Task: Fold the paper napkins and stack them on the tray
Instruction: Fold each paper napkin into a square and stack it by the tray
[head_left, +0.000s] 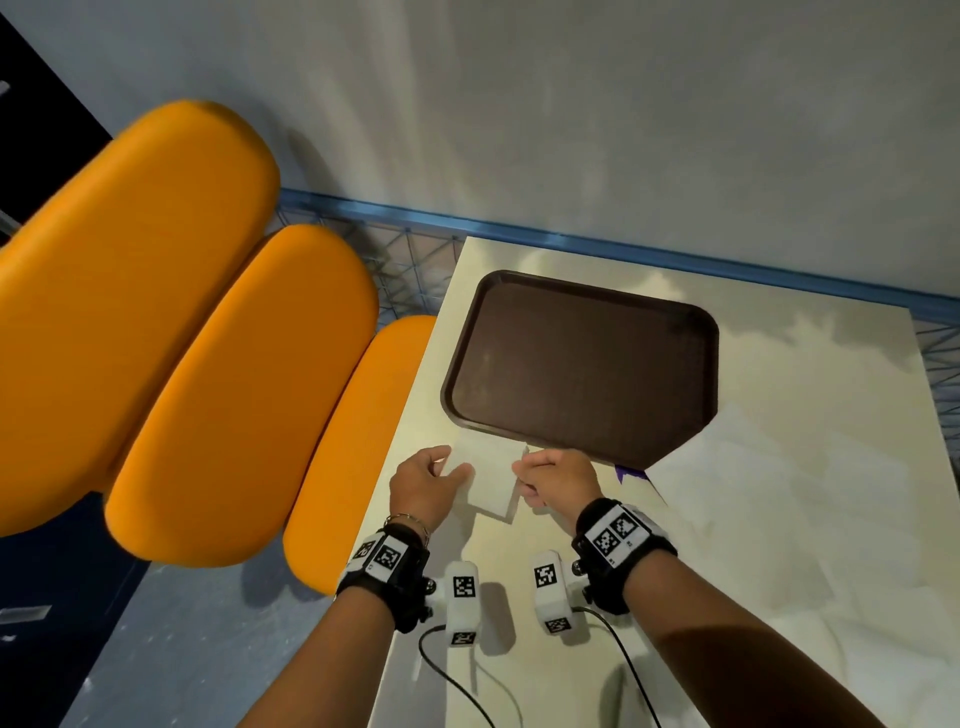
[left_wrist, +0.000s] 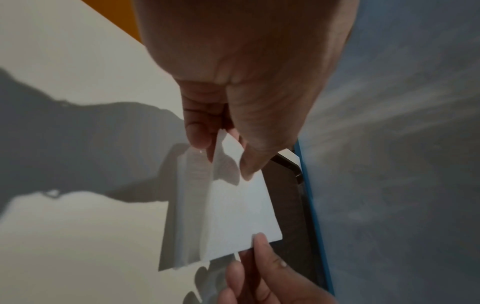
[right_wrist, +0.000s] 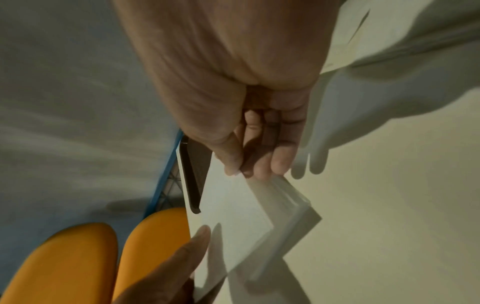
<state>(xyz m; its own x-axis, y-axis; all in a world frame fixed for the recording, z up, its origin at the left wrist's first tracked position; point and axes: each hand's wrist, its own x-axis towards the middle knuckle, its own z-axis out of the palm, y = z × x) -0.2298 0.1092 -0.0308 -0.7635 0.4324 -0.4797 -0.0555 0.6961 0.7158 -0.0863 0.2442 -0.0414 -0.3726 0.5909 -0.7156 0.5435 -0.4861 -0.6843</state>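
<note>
White napkin held in two hands

White paper napkin (head_left: 488, 480) is held up just in front of the brown tray (head_left: 582, 364). The left hand (head_left: 423, 486) pinches its left edge with thumb and fingers (left_wrist: 197, 131). The right hand (head_left: 558, 480) pinches its right edge the same way. More napkins (head_left: 779, 499) lie on the surface (head_left: 810, 353), right of the tray. Orange seats (head_left: 244, 374) sit left of the tray.
</note>
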